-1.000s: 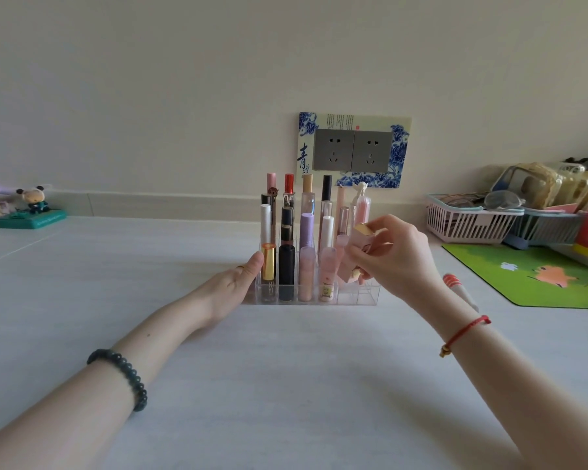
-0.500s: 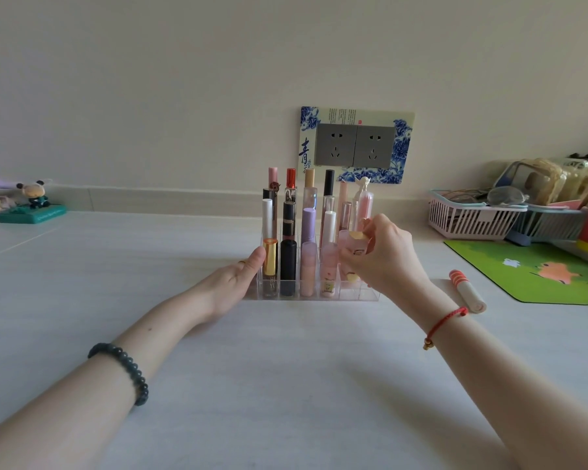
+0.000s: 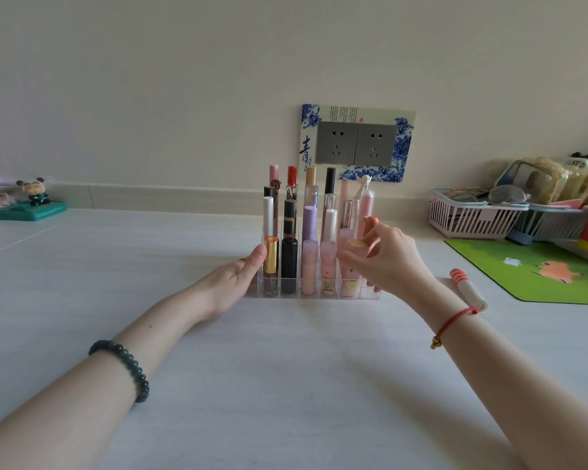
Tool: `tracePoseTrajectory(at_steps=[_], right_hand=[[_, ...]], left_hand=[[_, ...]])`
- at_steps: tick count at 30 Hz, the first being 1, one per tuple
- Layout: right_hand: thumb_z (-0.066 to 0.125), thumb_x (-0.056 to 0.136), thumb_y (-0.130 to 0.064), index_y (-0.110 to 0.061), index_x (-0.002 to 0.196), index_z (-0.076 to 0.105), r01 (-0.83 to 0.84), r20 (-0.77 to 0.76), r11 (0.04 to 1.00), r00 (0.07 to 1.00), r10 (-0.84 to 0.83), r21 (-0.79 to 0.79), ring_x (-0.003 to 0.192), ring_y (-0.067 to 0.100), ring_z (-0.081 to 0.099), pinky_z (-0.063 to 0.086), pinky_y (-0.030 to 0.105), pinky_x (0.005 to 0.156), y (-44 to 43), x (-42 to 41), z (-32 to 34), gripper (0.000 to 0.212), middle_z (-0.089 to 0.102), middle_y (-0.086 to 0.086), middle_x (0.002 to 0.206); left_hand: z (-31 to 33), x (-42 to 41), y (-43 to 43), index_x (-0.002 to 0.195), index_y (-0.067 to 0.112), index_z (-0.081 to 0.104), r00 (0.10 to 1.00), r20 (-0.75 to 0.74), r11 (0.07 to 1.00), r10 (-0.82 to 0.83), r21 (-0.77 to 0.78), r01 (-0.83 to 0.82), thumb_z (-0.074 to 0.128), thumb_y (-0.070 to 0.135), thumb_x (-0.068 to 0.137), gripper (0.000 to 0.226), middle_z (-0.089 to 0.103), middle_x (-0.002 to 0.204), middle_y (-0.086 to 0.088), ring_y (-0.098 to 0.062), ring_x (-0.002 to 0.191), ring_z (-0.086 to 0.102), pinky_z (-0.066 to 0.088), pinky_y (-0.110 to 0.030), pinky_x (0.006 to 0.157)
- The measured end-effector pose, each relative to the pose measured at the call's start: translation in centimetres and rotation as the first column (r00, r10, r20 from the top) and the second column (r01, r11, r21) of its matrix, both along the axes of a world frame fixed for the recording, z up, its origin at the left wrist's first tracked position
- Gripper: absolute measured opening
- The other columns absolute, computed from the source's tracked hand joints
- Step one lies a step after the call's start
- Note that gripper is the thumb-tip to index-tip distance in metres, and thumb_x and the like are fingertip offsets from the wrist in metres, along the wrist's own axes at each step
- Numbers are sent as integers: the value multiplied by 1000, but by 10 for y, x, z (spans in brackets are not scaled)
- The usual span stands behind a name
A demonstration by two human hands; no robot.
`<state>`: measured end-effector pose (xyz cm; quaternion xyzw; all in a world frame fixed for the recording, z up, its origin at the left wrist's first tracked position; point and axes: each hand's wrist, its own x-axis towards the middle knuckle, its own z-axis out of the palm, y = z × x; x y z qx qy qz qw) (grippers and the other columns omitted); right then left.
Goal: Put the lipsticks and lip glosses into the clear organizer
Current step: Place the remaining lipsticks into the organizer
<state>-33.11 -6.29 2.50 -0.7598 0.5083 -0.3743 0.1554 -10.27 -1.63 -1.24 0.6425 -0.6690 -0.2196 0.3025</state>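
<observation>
The clear organizer stands mid-table, holding several upright lipsticks and lip glosses. My left hand rests against its left end, thumb touching the wall beside a gold-capped tube. My right hand grips a pale pink lipstick with a gold top, which stands upright in a front slot near the right end. One white lip gloss with an orange striped cap lies on the table to the right of my right wrist.
A green mat lies at the right, with a pink basket and a blue basket of items behind it. Figurines on a teal base sit far left. A wall socket is behind the organizer.
My right hand has lowered the pink lipstick from a tilted hold above the organizer into a front slot, where it now stands upright. The left hand has stayed at the organizer's left end.
</observation>
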Motion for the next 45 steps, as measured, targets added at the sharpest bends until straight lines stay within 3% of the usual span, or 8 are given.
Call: tracePoseTrajectory(at_steps=[8, 13, 18, 21, 29, 35, 40, 45], right_hand=[[67, 75, -35, -10, 88, 63, -101, 104, 991, 990, 92, 86, 38, 3, 55, 47, 15, 38, 5, -22, 22, 29, 66, 6, 64], [66, 79, -24, -9, 81, 68, 203, 197, 960, 966, -165, -193, 34, 0, 51, 43, 10, 41, -9, -66, 34, 16, 62, 3, 57], [68, 76, -23, 1, 101, 67, 472, -179, 880, 862, -474, -52, 99, 35, 57, 43, 35, 85, -30, -109, 16, 34, 65, 21, 103], [68, 75, -23, 8, 97, 66, 525, -452, 842, 785, -424, 122, 95, 37, 57, 46, 32, 70, -32, -113, 6, 38, 60, 24, 108], [55, 86, -25, 5, 105, 59, 544, -475, 821, 776, -415, 172, 94, 34, 54, 40, 35, 87, -33, -105, -4, 36, 59, 19, 100], [57, 83, -24, -7, 108, 58, 392, 7, 914, 919, -394, -105, 78, 22, 50, 43, 32, 73, -28, -95, 9, 30, 60, 9, 84], [61, 81, -12, -23, 105, 48, 149, 490, 919, 870, 54, -365, 65, -1, 59, 49, 16, 66, 0, -68, 31, 29, 62, -2, 78], [62, 79, -1, -22, 105, 44, -90, 411, 920, 875, 256, -381, 68, -6, 61, 50, 8, 65, 9, -46, 21, 37, 60, -6, 80]], left_hand=[[2, -2, 3, 127, 12, 52, 1000, -2, 1000, 18, 20, -18, -3, 95, 40, 132, 45, 142, -3, -14, 134, 35, 20, -21, 101], [1, 0, 3, 108, 20, 55, 999, -19, 999, 33, 39, -33, -2, 95, 42, 115, 52, 122, 2, -17, 122, 44, 25, -23, 97], [5, -4, 6, 134, 12, 43, 1000, -8, 1000, 16, 21, -16, -1, 99, 29, 143, 38, 145, -2, -13, 137, 29, 15, -17, 100], [8, -7, 9, 129, 12, 47, 1000, 2, 1000, 12, 15, -12, -2, 100, 25, 145, 45, 139, -5, -15, 131, 36, 17, -16, 97], [11, -10, 12, 136, 6, 37, 1000, 13, 999, 20, 30, -20, -2, 100, 19, 155, 34, 148, -7, -15, 138, 28, 15, -15, 96], [11, -9, 14, 136, 7, 38, 1000, 18, 999, 20, 40, -21, -3, 99, 25, 150, 34, 148, -7, -16, 138, 28, 16, -17, 97], [8, -8, 12, 124, 15, 51, 998, 20, 997, 62, 49, -63, -5, 95, 35, 132, 49, 134, -9, -20, 127, 40, 25, -18, 93], [8, -7, 12, 139, 15, 35, 999, 10, 998, 37, 55, -38, -2, 99, 29, 143, 30, 150, 1, -13, 140, 23, 15, -18, 101]])
